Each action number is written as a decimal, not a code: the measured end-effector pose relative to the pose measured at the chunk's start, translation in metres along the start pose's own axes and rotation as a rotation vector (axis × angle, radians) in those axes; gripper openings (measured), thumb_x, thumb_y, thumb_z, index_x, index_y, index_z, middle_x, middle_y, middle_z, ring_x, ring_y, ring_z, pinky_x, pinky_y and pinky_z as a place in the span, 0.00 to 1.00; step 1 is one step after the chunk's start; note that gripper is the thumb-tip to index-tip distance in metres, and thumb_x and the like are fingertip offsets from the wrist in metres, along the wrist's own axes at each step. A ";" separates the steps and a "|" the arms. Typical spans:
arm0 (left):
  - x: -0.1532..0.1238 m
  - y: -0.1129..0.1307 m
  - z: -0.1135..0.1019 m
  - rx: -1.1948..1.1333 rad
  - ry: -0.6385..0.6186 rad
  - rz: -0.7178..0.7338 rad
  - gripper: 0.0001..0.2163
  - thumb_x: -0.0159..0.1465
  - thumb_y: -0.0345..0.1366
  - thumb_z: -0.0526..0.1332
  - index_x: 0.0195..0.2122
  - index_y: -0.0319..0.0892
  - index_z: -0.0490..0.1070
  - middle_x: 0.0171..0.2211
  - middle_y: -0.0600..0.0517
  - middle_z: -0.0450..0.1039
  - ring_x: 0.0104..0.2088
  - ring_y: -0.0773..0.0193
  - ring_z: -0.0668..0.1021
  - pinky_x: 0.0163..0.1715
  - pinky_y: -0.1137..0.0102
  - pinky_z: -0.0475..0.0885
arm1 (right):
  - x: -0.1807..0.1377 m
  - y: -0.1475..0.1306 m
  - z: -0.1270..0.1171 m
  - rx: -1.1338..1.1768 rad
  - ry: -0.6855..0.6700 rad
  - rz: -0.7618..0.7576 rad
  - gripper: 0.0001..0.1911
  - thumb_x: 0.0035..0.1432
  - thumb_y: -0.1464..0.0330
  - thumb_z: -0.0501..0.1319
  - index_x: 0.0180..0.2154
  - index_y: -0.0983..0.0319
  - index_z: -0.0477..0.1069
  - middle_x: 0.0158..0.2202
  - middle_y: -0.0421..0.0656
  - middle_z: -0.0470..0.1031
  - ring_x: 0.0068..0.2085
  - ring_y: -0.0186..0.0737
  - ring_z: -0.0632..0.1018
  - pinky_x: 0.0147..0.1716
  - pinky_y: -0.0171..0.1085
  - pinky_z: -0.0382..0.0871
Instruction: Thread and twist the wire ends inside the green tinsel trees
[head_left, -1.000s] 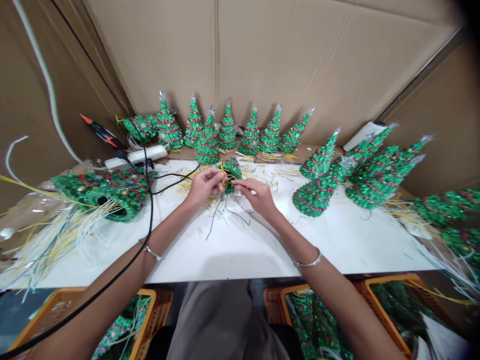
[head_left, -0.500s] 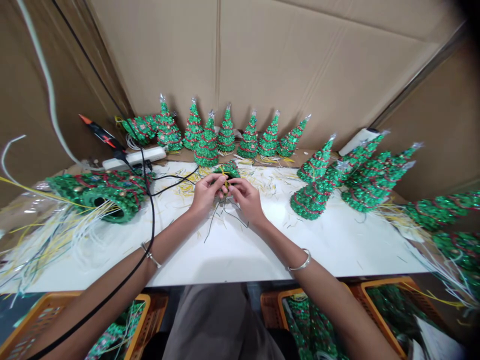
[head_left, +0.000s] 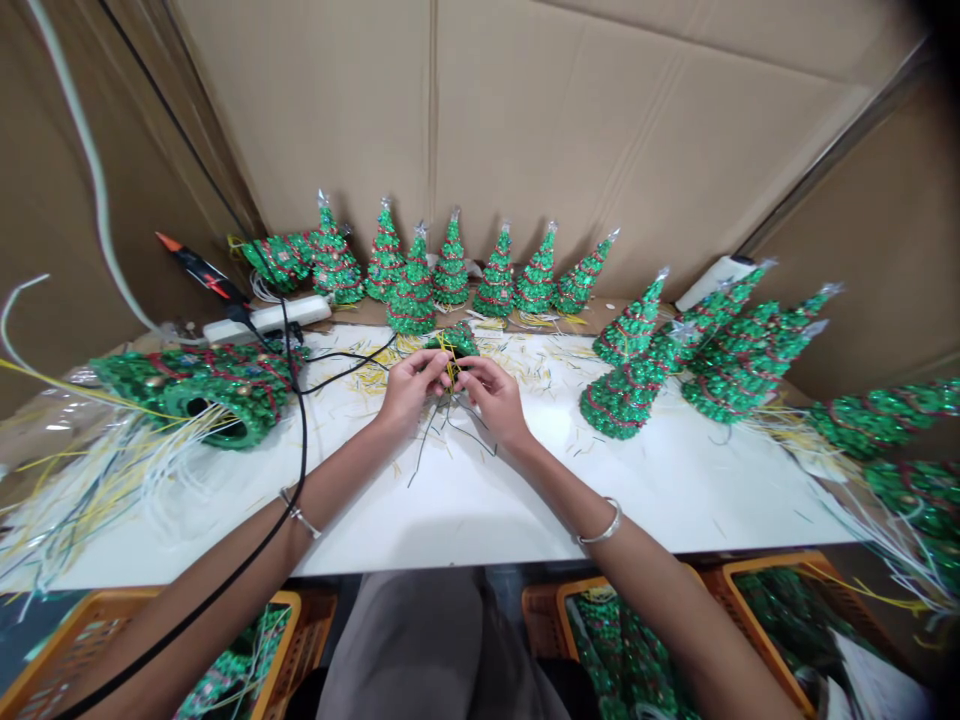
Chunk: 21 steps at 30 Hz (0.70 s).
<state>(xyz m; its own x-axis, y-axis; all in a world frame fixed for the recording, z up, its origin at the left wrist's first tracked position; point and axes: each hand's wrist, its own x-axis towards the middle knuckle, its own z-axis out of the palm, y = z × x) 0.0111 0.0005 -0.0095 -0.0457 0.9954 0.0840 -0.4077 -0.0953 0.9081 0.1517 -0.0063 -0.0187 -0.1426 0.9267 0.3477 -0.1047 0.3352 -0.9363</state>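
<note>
At the middle of the white table, my left hand [head_left: 412, 386] and my right hand [head_left: 491, 394] meet in front of a small green tinsel Christmas tree [head_left: 459, 336]. The tree lies on its side, its base toward me and mostly covered by my fingers. Thin yellow wires [head_left: 445, 345] stick up between my fingertips, pinched by both hands. Dark wires [head_left: 427, 440] hang down below onto the table. Exactly which strand each hand grips is too small to make out.
Several finished trees [head_left: 499, 270] stand along the cardboard wall, others [head_left: 626, 390] at the right. A larger tree [head_left: 232, 420] lies at left, with loose wires. A black cable [head_left: 306, 430] crosses my left forearm. Wire clippings litter the table [head_left: 480, 510]. Orange baskets [head_left: 300, 620] sit below.
Both hands stay in nearly the same place, with fingers still pinched at the wires. The view has shifted very slightly.
</note>
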 end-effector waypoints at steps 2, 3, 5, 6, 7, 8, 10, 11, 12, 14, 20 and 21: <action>0.000 0.001 0.000 -0.005 0.002 -0.010 0.17 0.48 0.44 0.74 0.33 0.37 0.77 0.19 0.54 0.71 0.20 0.72 0.71 0.19 0.77 0.63 | 0.000 0.000 0.000 -0.012 0.005 -0.016 0.12 0.58 0.62 0.63 0.42 0.60 0.74 0.28 0.39 0.75 0.31 0.35 0.75 0.29 0.34 0.66; 0.000 0.001 0.000 -0.009 0.004 -0.017 0.18 0.47 0.44 0.74 0.33 0.37 0.77 0.19 0.54 0.70 0.20 0.73 0.70 0.20 0.77 0.63 | 0.001 0.000 0.000 -0.016 0.007 -0.021 0.11 0.59 0.62 0.62 0.42 0.60 0.74 0.28 0.39 0.75 0.31 0.35 0.75 0.29 0.34 0.66; 0.000 0.002 0.000 -0.022 0.011 -0.035 0.17 0.47 0.44 0.75 0.32 0.37 0.77 0.19 0.55 0.70 0.20 0.73 0.70 0.20 0.77 0.62 | 0.001 0.001 0.000 -0.019 0.015 -0.025 0.11 0.59 0.62 0.62 0.42 0.60 0.74 0.28 0.39 0.75 0.32 0.35 0.75 0.30 0.34 0.66; -0.001 0.002 0.000 -0.029 0.015 -0.045 0.17 0.47 0.43 0.75 0.32 0.37 0.77 0.19 0.55 0.70 0.20 0.73 0.70 0.19 0.77 0.62 | 0.001 0.002 0.000 -0.017 0.020 -0.025 0.11 0.59 0.62 0.62 0.42 0.60 0.74 0.29 0.39 0.75 0.32 0.36 0.75 0.30 0.34 0.66; -0.001 0.002 0.001 -0.035 0.019 -0.055 0.17 0.47 0.43 0.75 0.32 0.37 0.77 0.19 0.55 0.70 0.20 0.73 0.70 0.19 0.77 0.62 | 0.001 0.002 0.000 -0.014 0.021 -0.024 0.12 0.59 0.62 0.62 0.42 0.60 0.74 0.29 0.40 0.75 0.32 0.36 0.75 0.30 0.34 0.66; -0.001 0.003 0.001 -0.041 0.022 -0.065 0.17 0.47 0.43 0.75 0.32 0.36 0.77 0.19 0.55 0.70 0.20 0.73 0.70 0.19 0.78 0.62 | 0.001 0.003 0.000 -0.011 0.020 -0.024 0.12 0.59 0.62 0.62 0.42 0.60 0.74 0.29 0.40 0.75 0.33 0.36 0.75 0.30 0.34 0.66; -0.001 0.003 0.001 -0.052 0.029 -0.083 0.17 0.46 0.42 0.75 0.32 0.36 0.78 0.19 0.55 0.70 0.20 0.74 0.69 0.19 0.78 0.62 | 0.001 0.004 0.000 -0.009 0.015 -0.023 0.12 0.58 0.61 0.62 0.42 0.59 0.74 0.29 0.40 0.75 0.33 0.36 0.75 0.30 0.34 0.66; -0.002 0.004 0.001 -0.059 0.030 -0.091 0.17 0.46 0.42 0.75 0.32 0.36 0.78 0.19 0.55 0.70 0.19 0.74 0.69 0.19 0.78 0.62 | 0.001 0.004 0.000 -0.010 0.013 -0.022 0.12 0.58 0.61 0.63 0.42 0.59 0.74 0.29 0.40 0.75 0.33 0.36 0.75 0.30 0.34 0.66; -0.002 0.004 0.001 -0.067 0.031 -0.099 0.17 0.46 0.41 0.75 0.32 0.36 0.78 0.19 0.55 0.70 0.19 0.74 0.69 0.19 0.78 0.62 | 0.001 0.004 0.000 -0.012 0.014 -0.019 0.12 0.58 0.61 0.62 0.42 0.59 0.74 0.29 0.40 0.75 0.33 0.36 0.75 0.30 0.34 0.66; -0.002 0.006 0.001 -0.080 0.032 -0.115 0.17 0.46 0.41 0.75 0.33 0.36 0.78 0.19 0.55 0.70 0.20 0.74 0.69 0.19 0.79 0.62 | 0.002 0.004 0.000 -0.017 0.020 -0.013 0.12 0.58 0.61 0.62 0.42 0.59 0.74 0.29 0.40 0.75 0.33 0.36 0.75 0.30 0.34 0.66; -0.004 0.008 0.002 -0.093 0.039 -0.146 0.16 0.45 0.40 0.75 0.32 0.37 0.78 0.19 0.55 0.70 0.20 0.74 0.70 0.19 0.79 0.63 | 0.001 0.004 0.000 -0.058 0.018 -0.014 0.12 0.59 0.61 0.62 0.43 0.60 0.74 0.29 0.40 0.75 0.33 0.36 0.75 0.30 0.34 0.66; -0.003 0.008 0.001 -0.090 0.034 -0.141 0.16 0.45 0.40 0.75 0.32 0.37 0.78 0.19 0.55 0.70 0.20 0.74 0.70 0.19 0.79 0.63 | 0.001 0.004 0.000 -0.064 0.016 -0.016 0.12 0.59 0.62 0.62 0.43 0.60 0.74 0.29 0.40 0.75 0.32 0.36 0.75 0.30 0.34 0.66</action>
<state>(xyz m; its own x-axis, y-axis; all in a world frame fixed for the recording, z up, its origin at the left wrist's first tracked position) 0.0093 -0.0035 -0.0023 -0.0128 0.9983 -0.0567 -0.4919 0.0431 0.8696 0.1509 -0.0038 -0.0221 -0.1253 0.9235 0.3625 -0.0434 0.3599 -0.9320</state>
